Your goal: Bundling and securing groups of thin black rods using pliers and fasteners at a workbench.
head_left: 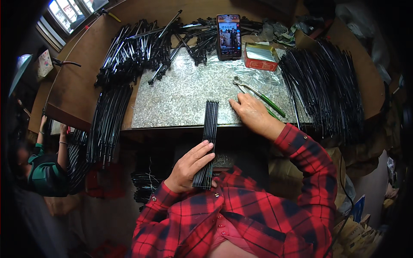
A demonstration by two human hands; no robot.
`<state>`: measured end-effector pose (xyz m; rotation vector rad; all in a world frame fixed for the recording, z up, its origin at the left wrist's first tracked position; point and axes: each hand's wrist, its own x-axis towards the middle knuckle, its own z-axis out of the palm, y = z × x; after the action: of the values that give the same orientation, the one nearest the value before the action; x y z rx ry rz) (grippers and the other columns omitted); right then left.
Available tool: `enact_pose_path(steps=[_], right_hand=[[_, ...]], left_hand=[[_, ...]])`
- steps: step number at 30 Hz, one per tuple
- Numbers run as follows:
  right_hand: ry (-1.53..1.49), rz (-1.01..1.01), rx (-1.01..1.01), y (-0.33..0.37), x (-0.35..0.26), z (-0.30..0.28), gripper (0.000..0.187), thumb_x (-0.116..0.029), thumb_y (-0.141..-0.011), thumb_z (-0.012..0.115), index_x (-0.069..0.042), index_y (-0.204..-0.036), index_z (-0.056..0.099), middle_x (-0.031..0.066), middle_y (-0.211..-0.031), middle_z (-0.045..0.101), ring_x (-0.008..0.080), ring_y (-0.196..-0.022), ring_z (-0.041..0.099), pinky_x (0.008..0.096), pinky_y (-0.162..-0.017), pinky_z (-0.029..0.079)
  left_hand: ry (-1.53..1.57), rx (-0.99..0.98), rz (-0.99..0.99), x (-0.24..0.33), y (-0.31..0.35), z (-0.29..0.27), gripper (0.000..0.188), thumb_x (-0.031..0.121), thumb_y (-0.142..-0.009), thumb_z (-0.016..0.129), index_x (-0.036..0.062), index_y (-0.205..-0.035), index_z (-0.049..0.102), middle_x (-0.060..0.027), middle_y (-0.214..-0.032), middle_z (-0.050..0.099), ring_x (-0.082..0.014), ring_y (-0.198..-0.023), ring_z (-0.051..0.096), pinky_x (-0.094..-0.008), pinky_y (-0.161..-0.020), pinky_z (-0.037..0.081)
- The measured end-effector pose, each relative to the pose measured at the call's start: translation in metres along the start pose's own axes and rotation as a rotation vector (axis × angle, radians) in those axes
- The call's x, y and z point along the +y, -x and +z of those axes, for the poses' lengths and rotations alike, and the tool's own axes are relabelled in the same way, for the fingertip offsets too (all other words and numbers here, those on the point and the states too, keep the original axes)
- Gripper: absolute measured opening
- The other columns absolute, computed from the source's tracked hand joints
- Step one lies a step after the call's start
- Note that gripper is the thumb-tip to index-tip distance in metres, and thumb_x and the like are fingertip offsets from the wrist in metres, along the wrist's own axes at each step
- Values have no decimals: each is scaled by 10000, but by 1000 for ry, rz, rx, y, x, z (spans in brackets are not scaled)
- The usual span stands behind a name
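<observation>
1. Black rods lie side by side in a flat, narrow row under the left hand, whose fingers stretch across their near half; it holds them, though its grip underneath is hidden.
2. Their long axis runs from the person's chest outward, leaning slightly right at the far end. The far tips lie over the front of the speckled slab, the near ends close to the shirt.
3. The right hand is at the slab's front edge, to the right of those far tips and apart from them, fingers curled down. Whether it grips anything cannot be told.
4. Green-handled pliers lie at that same hand, much the nearer of the two. Their head points away and to the left, the handles slant back to the right, and one handle passes partly behind the hand.
5. Farther out stand an upright phone and, just right of it, a red tin of slender pale pieces.
6. Dark rod stacks flank the slab, one on the right, one on the left.
</observation>
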<state>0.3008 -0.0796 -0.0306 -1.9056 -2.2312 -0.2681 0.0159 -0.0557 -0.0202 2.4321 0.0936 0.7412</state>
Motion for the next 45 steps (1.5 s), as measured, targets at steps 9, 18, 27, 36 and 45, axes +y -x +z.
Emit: enact_pose_path(steps=[9, 18, 27, 36, 45], right_hand=[[-34, -32, 57, 0, -1, 3, 310, -67, -804, 520, -27, -1102, 596, 123, -912, 533, 266, -885, 558, 360, -756, 485], [48, -156, 55, -2, 5, 5, 312, -96, -836, 500, -50, -1128, 602, 90, -904, 530, 227, -868, 534, 326, -724, 454], [7, -131, 11, 2, -4, -2, 379, -84, -826, 501, -34, -1195, 570, 110, -911, 504, 244, -858, 517, 339, -761, 450], [-135, -164, 46, -11, -5, 11, 342, -60, -823, 502, 1, -1152, 572, 122, -919, 515, 278, -891, 529, 354, -795, 458], [-385, -236, 119, -7, -20, -13, 770, -235, -696, 756, -24, -1344, 397, 151, -1109, 519, 325, -1018, 506, 423, -890, 420]], left_hand=[[20, 6, -8, -1, 2, 1, 731, 352, -660, 810, -6, -1228, 521, -205, -1305, 501, -389, -1236, 469, -440, -1005, 421], [64, -3, -13, 1, 6, -5, 734, 361, -663, 807, 2, -1235, 520, -215, -1304, 502, -396, -1233, 472, -439, -1005, 420], [58, -36, -10, 6, 6, -8, 711, 368, -673, 799, -3, -1218, 532, -217, -1299, 508, -394, -1229, 478, -433, -993, 431], [81, -64, -10, 7, 7, -9, 692, 358, -687, 791, -8, -1215, 536, -218, -1298, 510, -392, -1226, 481, -425, -988, 436], [-95, 30, 31, 1, 7, -20, 629, 403, -709, 754, 29, -1180, 572, -177, -1260, 559, -361, -1227, 494, -473, -1020, 386]])
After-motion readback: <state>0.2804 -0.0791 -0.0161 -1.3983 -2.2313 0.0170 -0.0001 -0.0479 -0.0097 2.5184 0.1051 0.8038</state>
